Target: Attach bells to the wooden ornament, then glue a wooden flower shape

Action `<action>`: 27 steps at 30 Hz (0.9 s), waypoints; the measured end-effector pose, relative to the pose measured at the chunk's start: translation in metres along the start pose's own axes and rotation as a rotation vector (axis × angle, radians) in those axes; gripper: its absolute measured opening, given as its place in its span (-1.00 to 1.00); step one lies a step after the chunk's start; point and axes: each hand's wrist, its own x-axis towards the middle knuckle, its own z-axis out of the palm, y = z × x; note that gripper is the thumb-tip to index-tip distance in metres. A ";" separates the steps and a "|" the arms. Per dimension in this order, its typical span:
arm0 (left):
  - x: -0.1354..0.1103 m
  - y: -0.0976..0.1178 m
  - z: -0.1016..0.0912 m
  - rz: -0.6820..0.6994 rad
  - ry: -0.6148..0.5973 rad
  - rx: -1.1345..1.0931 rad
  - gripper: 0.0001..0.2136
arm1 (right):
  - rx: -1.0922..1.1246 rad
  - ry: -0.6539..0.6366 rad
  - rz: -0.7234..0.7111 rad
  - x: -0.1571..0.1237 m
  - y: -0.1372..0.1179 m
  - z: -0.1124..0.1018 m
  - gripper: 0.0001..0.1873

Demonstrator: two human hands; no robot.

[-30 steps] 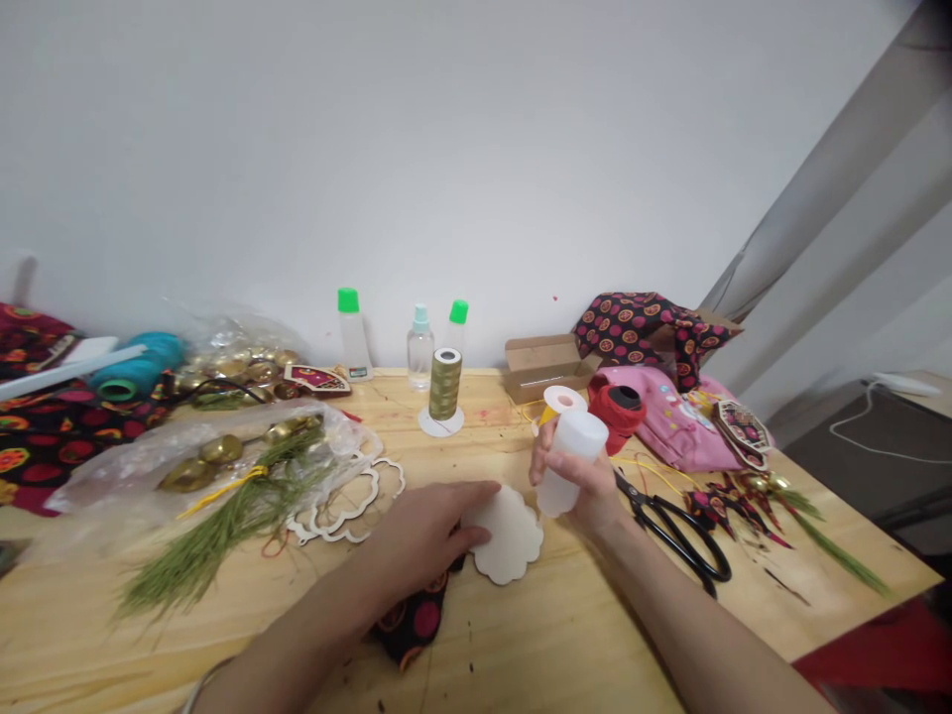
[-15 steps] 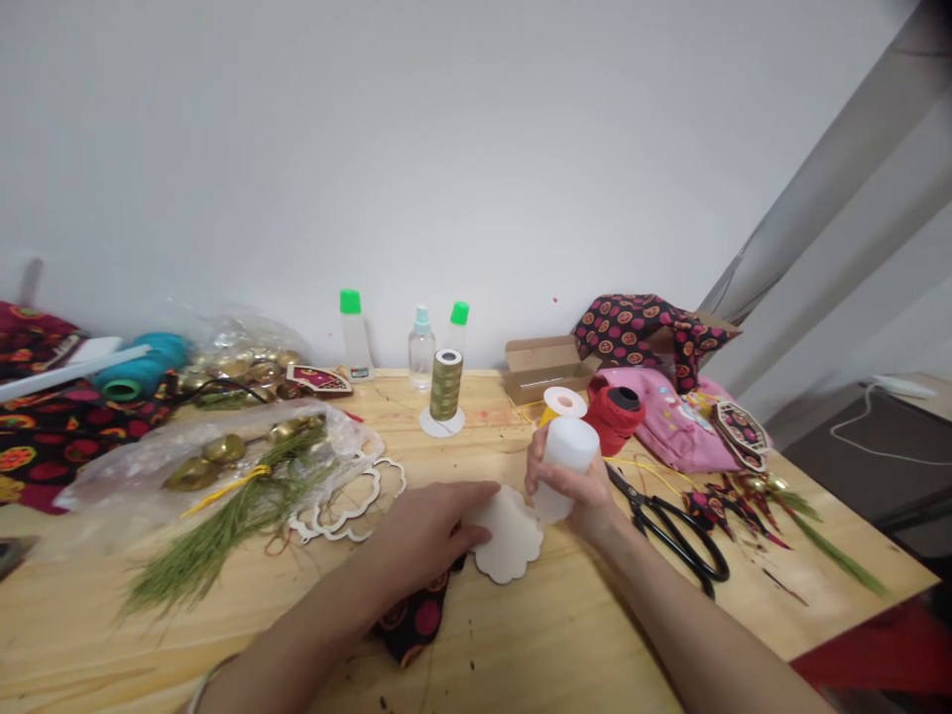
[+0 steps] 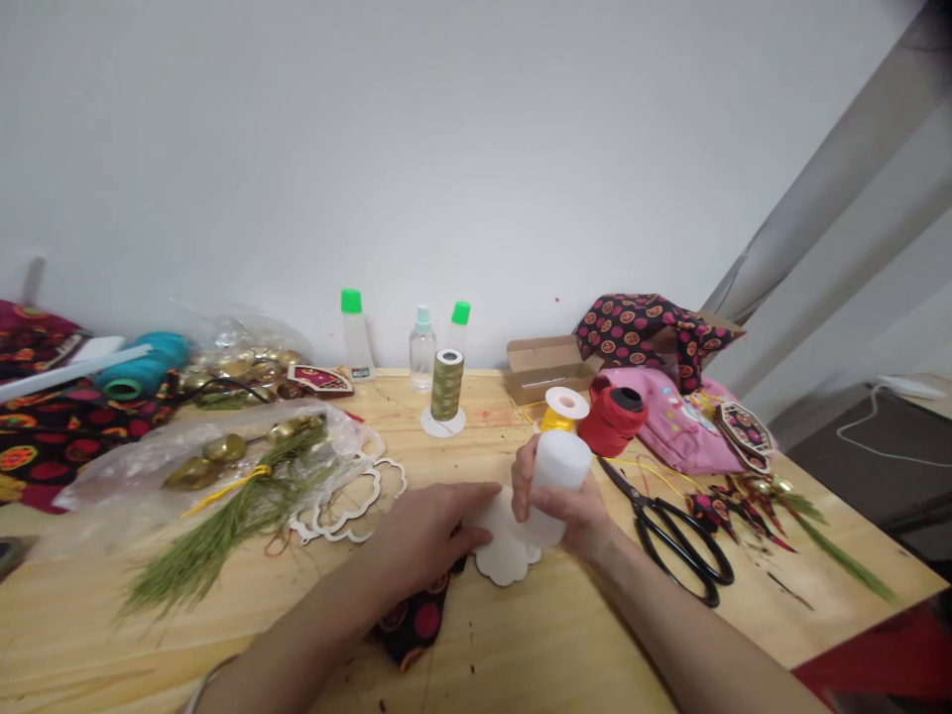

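Note:
My right hand is wrapped round a white glue bottle, tipped bottom-up over a pale scalloped wooden piece. The bottle's nozzle is hidden behind my fingers. On the left side, my left hand grips the edge of that wooden piece between thumb and fingers. A dark patterned fabric scrap lies partly under my left hand. White scalloped frames rest to the left of it. Black-handled scissors lie just right of my right hand.
At the back stand green-capped bottles, a spray bottle and an olive thread cone. Yellow ribbon and red thread spools sit back right. Gold bells and a green tassel fill the left.
My right hand has shifted slightly left and down with the bottle, which now covers more of the scalloped piece's right side. My left hand stays in place.

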 end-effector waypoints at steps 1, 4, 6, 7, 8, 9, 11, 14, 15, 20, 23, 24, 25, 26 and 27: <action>0.000 -0.001 0.000 0.002 -0.001 0.004 -0.67 | 0.030 0.012 -0.016 0.001 -0.002 0.000 -0.81; 0.000 -0.005 0.002 0.051 0.000 -0.002 -0.62 | 0.183 0.125 -0.111 0.005 -0.011 -0.004 -0.86; 0.000 -0.009 0.002 0.096 -0.003 0.006 -0.60 | 0.256 0.183 -0.161 0.007 -0.018 -0.008 -0.88; 0.000 -0.011 0.001 0.102 0.000 0.026 -0.59 | 0.268 0.193 -0.172 0.008 -0.020 -0.010 -0.88; 0.000 -0.011 0.000 0.093 0.014 0.056 -0.60 | 0.266 0.193 -0.173 0.008 -0.021 -0.010 -0.87; -0.001 -0.011 -0.001 0.071 0.032 0.093 -0.60 | 0.254 0.187 -0.166 0.008 -0.022 -0.011 -0.86; -0.001 -0.008 -0.002 0.014 0.065 0.165 -0.64 | 0.220 0.187 -0.155 0.008 -0.021 -0.010 -0.85; -0.001 0.002 0.001 -0.043 0.083 0.224 -0.69 | 0.188 0.211 -0.164 0.008 -0.020 -0.008 -0.85; -0.001 0.005 0.003 -0.045 0.081 0.231 -0.69 | 0.185 0.219 -0.169 0.008 -0.019 -0.008 -0.85; 0.003 0.012 0.010 0.039 0.015 0.198 -0.65 | 0.185 0.208 -0.166 0.007 -0.019 -0.010 -0.86; 0.006 0.005 0.003 0.098 -0.052 0.139 -0.61 | 0.184 0.191 -0.184 0.007 -0.020 -0.010 -0.87; 0.006 0.001 0.000 0.107 -0.059 0.129 -0.60 | 0.184 0.188 -0.190 0.007 -0.020 -0.010 -0.88; 0.006 -0.003 -0.003 0.104 -0.052 0.127 -0.58 | 0.187 0.189 -0.193 0.007 -0.021 -0.009 -0.88; 0.005 -0.007 -0.006 0.093 -0.035 0.130 -0.57 | 0.189 0.189 -0.192 0.007 -0.022 -0.008 -0.88; 0.004 -0.010 -0.008 0.077 -0.014 0.135 -0.57 | 0.189 0.190 -0.188 0.007 -0.023 -0.007 -0.87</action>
